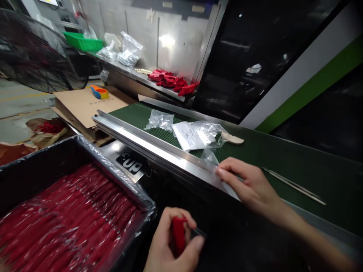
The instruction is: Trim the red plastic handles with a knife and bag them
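My left hand [170, 245] is at the bottom of the view, its fingers closed around a small red plastic part [178, 236]. My right hand [249, 185] reaches onto the edge of the green conveyor belt [283, 158], fingertips pinching a clear plastic bag [211, 160] that hangs over the metal rail [147, 145]. A black bin [42, 162] lined with clear plastic sits at lower left, full of red parts [62, 223].
On the belt lie a crumpled clear bag [160, 121], a bag with a written white slip [195, 134], a beige piece [232, 138] and thin metal tweezers [295, 186]. Behind are more red parts [172, 81], bagged items [129, 53], a green tray [82, 41], cardboard [85, 104] and a fan [34, 53].
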The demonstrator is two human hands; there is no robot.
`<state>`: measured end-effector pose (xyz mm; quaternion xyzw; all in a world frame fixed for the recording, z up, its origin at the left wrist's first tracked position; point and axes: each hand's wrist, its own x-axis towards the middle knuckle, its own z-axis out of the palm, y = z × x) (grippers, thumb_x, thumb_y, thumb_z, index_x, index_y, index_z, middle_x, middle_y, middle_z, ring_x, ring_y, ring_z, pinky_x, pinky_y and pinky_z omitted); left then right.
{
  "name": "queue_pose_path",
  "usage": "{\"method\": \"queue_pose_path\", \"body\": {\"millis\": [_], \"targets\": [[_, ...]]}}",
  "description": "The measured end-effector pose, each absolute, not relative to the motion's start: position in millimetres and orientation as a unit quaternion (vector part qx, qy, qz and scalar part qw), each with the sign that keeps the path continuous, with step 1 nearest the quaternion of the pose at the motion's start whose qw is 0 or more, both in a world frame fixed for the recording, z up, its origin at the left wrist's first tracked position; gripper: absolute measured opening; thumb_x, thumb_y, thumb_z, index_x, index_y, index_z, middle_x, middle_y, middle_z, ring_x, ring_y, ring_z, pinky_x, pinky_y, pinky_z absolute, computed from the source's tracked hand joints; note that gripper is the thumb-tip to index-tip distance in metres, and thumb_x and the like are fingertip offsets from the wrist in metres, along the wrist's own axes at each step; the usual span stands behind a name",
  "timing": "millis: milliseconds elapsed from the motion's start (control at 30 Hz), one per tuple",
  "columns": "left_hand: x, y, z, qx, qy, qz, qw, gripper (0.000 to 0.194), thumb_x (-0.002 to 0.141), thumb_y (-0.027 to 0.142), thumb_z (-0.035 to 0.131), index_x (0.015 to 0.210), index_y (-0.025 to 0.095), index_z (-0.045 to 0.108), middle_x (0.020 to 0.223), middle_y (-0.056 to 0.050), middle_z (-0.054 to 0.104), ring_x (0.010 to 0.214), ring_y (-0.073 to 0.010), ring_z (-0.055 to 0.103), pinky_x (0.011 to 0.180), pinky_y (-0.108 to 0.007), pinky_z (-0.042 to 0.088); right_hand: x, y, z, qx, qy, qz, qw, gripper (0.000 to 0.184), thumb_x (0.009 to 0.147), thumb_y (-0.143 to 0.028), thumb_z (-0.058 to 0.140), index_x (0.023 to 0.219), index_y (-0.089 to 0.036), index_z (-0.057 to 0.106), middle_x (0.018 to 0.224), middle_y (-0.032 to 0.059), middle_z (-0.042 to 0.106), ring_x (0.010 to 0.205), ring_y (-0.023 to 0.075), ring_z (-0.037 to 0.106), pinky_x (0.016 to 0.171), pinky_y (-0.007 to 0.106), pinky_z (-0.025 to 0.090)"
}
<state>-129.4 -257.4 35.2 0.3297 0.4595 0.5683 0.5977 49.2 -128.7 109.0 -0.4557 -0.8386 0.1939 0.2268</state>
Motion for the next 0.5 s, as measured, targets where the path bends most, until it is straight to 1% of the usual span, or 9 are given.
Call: {"method": "queue_pose_path", "body": {"millis": [67, 167, 233, 300, 400, 433, 500], "targets": [[-126.8, -251.2, 48.9, 0.333, 0.436, 0.563, 0.619, 0.029, 0.080, 0.037, 0.074, 0.088, 0.019, 0.053, 0.073, 0.003, 0.048, 0.061, -0.0071, 0.039, 0.057, -0.020, 0.034, 37.2, -166.7, 101.2, -0.418, -0.828, 0.271, 0.258, 0.022, 0.098, -0.026, 0.046, 0.082, -0.021, 0.060, 0.080, -0.0008, 0.060, 0.073, 0.0114, 0.057, 0.066, 0.024, 0.045], [-128.7, -248.2, 57.3, 0.325, 0.433, 0.574, 0.614, 0.025, 0.083, 0.031, 0.071, 0.089, 0.019, 0.050, 0.081, 0.002, 0.056, 0.063, -0.0061, 0.046, 0.058, -0.019, 0.038, 26.2, -206.6, 85.0, -0.360, -0.812, 0.348, 0.299, 0.018, 0.097, -0.017, 0.045, 0.086, -0.020, 0.059, 0.080, -0.0001, 0.057, 0.069, 0.0100, 0.055, 0.063, 0.023, 0.045], [-131.9, -251.8, 53.8, 0.307, 0.443, 0.567, 0.623, 0.026, 0.084, 0.027, 0.071, 0.085, 0.019, 0.046, 0.082, 0.003, 0.058, 0.059, -0.0042, 0.045, 0.054, -0.018, 0.037, 23.6, -222.6, 72.7, -0.354, -0.799, 0.374, 0.312, 0.018, 0.096, -0.016, 0.045, 0.085, -0.019, 0.059, 0.079, 0.0001, 0.056, 0.069, 0.0102, 0.055, 0.063, 0.023, 0.045], [-134.2, -258.2, 46.5, 0.280, 0.441, 0.545, 0.656, 0.030, 0.082, 0.025, 0.072, 0.084, 0.019, 0.042, 0.077, 0.005, 0.055, 0.053, -0.0027, 0.042, 0.050, -0.017, 0.034, 22.5, -234.0, 59.6, -0.389, -0.766, 0.388, 0.334, 0.019, 0.096, -0.018, 0.047, 0.081, -0.020, 0.058, 0.079, -0.0002, 0.056, 0.069, 0.0103, 0.055, 0.062, 0.023, 0.044], [-133.3, -266.6, 35.9, 0.236, 0.442, 0.531, 0.683, 0.033, 0.083, 0.025, 0.072, 0.085, 0.020, 0.039, 0.077, 0.006, 0.053, 0.052, -0.0024, 0.041, 0.049, -0.018, 0.033, 20.1, -247.2, 39.2, -0.480, -0.678, 0.391, 0.397, 0.022, 0.097, -0.024, 0.050, 0.076, -0.021, 0.056, 0.075, -0.0014, 0.054, 0.067, 0.0101, 0.053, 0.060, 0.022, 0.042], [-132.0, -268.1, 33.5, 0.234, 0.454, 0.529, 0.678, 0.032, 0.084, 0.026, 0.070, 0.085, 0.020, 0.038, 0.078, 0.006, 0.051, 0.052, -0.0025, 0.040, 0.048, -0.018, 0.033, 19.1, -250.6, 32.9, -0.503, -0.649, 0.389, 0.417, 0.020, 0.097, -0.025, 0.050, 0.078, -0.021, 0.055, 0.076, -0.0013, 0.054, 0.067, 0.0104, 0.054, 0.060, 0.022, 0.043], [-129.0, -269.2, 31.0, 0.250, 0.488, 0.524, 0.651, 0.029, 0.086, 0.028, 0.067, 0.086, 0.021, 0.038, 0.077, 0.007, 0.049, 0.051, -0.0028, 0.038, 0.047, -0.018, 0.033, 18.2, -255.0, 23.0, -0.525, -0.612, 0.384, 0.450, 0.011, 0.096, -0.027, 0.051, 0.088, -0.021, 0.055, 0.084, 0.0002, 0.056, 0.073, 0.0118, 0.057, 0.065, 0.023, 0.047]]}}
